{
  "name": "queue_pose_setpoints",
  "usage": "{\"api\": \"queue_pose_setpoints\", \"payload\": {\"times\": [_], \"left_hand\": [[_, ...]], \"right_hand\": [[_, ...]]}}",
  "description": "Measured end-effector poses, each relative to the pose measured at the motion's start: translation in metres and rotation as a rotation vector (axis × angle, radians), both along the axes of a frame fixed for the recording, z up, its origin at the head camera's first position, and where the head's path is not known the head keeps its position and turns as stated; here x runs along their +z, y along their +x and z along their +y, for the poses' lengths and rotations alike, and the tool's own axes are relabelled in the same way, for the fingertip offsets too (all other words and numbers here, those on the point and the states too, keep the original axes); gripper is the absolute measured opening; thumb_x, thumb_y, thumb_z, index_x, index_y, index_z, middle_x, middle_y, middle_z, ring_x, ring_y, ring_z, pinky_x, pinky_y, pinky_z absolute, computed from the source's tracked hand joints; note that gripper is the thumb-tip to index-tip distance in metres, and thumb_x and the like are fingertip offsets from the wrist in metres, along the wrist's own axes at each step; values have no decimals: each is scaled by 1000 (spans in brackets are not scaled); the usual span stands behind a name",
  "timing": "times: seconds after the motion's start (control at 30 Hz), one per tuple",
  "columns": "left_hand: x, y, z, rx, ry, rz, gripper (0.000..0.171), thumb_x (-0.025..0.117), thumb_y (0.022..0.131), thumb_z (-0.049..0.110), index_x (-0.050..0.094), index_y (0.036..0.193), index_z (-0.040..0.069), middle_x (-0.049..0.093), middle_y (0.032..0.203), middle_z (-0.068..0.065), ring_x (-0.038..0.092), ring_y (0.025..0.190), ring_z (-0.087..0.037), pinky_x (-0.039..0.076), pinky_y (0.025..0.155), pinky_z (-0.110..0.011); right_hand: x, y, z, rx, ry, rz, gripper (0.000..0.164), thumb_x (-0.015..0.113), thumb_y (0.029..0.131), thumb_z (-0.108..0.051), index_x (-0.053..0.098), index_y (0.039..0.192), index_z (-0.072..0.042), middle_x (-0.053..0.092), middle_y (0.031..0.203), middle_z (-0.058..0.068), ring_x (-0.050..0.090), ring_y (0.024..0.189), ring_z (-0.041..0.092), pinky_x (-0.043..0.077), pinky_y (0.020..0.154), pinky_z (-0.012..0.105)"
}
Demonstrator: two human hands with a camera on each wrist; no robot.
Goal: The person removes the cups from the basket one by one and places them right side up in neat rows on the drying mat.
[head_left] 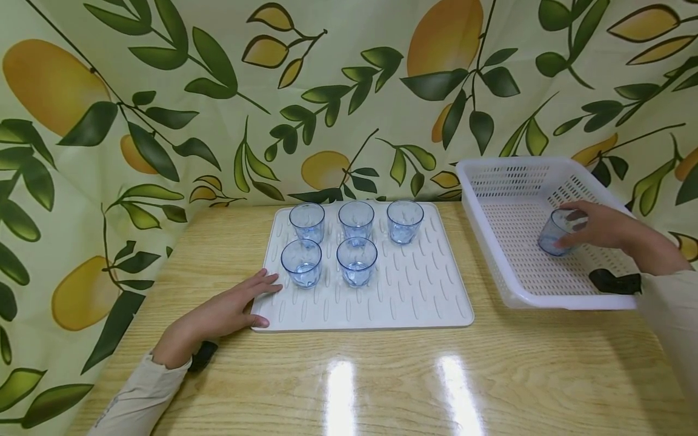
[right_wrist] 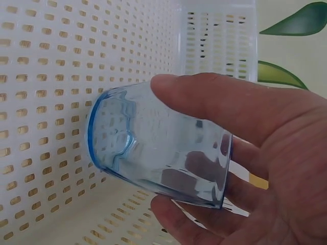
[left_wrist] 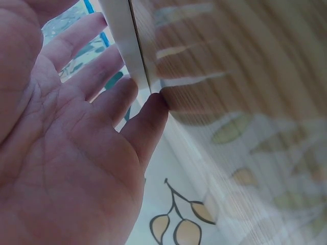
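Inside the white basket (head_left: pixel 507 284), my right hand (head_left: pixel 605 227) holds a clear blue drinking glass (right_wrist: pixel 158 143), thumb on one side and fingers round the other. In the right wrist view the glass's thick blue base faces the perforated floor, and its mouth points toward the palm. Several matching glasses stand upright on a white ribbed mat (head_left: pixel 414 290): three in the back row, including the back right glass (head_left: pixel 405 223), and two in front, including the front left glass (head_left: pixel 302 263). My left hand (head_left: pixel 229 309) rests at the mat's left edge, fingers extended, holding nothing.
The mat and basket share a light wooden table (head_left: pixel 262 381), the basket to the right of the mat. Behind them hangs a patterned cloth (head_left: pixel 218 109) with fruit and leaves. A black strap piece (head_left: pixel 613 281) shows below the right wrist.
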State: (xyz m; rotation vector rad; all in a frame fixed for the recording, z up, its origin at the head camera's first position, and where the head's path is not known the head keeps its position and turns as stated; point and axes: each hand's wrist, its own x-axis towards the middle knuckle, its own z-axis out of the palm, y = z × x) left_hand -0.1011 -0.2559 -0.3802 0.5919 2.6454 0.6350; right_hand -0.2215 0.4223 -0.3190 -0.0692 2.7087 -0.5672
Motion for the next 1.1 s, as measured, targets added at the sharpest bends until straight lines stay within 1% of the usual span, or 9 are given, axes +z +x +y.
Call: {"api": "queue_pose_setpoints", "payload": {"times": [0.23, 0.47, 0.7, 0.77, 0.83, 0.93, 1.0, 1.07, 1.1], "left_hand": [[0, 0, 0, -5, -1, 10, 67, 73, 88, 31, 48, 148, 16, 30, 164, -9, 14, 154, -41, 23, 118, -64], [2, 1, 0, -3, 12, 3, 67, 73, 89, 32, 48, 148, 15, 30, 164, -9, 14, 154, -41, 23, 118, -64], [0, 0, 0, -3, 5, 1, 67, 73, 88, 33, 47, 149, 16, 29, 164, -8, 14, 154, -40, 23, 118, -63], [0, 0, 0, -2, 5, -1, 67, 73, 88, 33, 48, 149, 16, 29, 164, -8, 14, 154, -40, 23, 118, -63], [0, 0, 0, -1, 6, 1, 67, 73, 88, 33, 48, 149, 16, 29, 164, -8, 14, 154, -40, 23, 118, -63], [0, 0, 0, -1, 6, 5, 67, 73, 88, 33, 48, 148, 17, 29, 164, -7, 14, 154, -40, 23, 118, -63], [0, 0, 0, -2, 7, 7, 67, 73, 88, 32, 48, 148, 16, 29, 164, -8, 14, 154, -40, 23, 118, -63], [0, 0, 0, -2, 9, 8, 67, 73, 88, 32, 48, 148, 16, 30, 164, -8, 15, 154, -40, 24, 118, -63], [0, 0, 0, -2, 10, 8, 67, 73, 88, 32, 48, 149, 16, 30, 164, -7, 15, 154, -40, 24, 118, -63]], "right_hand": [[4, 0, -2, -41, -31, 33, 104, 78, 85, -38, 15, 151, 12, 26, 142, 42, 35, 124, 60, 35, 97, 74], [13, 2, -9, -101, -114, 146, 110, 76, 88, -39, 3, 156, 6, 23, 147, 42, 31, 128, 60, 33, 96, 75], [18, 8, -18, -126, -174, 230, 102, 71, 92, -40, 6, 157, 3, 27, 148, 40, 32, 128, 58, 34, 94, 70], [18, 8, -20, -130, -191, 256, 101, 71, 92, -39, 7, 158, 1, 29, 148, 39, 34, 128, 55, 41, 90, 60], [17, 8, -22, -142, -219, 285, 101, 73, 91, -39, 8, 160, -6, 32, 149, 34, 37, 128, 47, 46, 88, 38], [17, 8, -25, -158, -291, 325, 98, 74, 90, -37, 9, 162, -20, 39, 149, 15, 46, 119, 19, 38, 73, 10], [17, 9, -27, -166, -358, 344, 94, 73, 91, -34, 11, 161, -28, 43, 144, -1, 45, 110, 3, 35, 68, 2], [19, 11, -30, -163, -425, 366, 89, 72, 92, -28, 15, 160, -29, 46, 136, -16, 42, 104, -9, 36, 70, 1], [21, 13, -32, -160, -457, 375, 86, 72, 93, -25, 17, 160, -29, 47, 132, -22, 43, 104, -10, 36, 71, 1]]}}
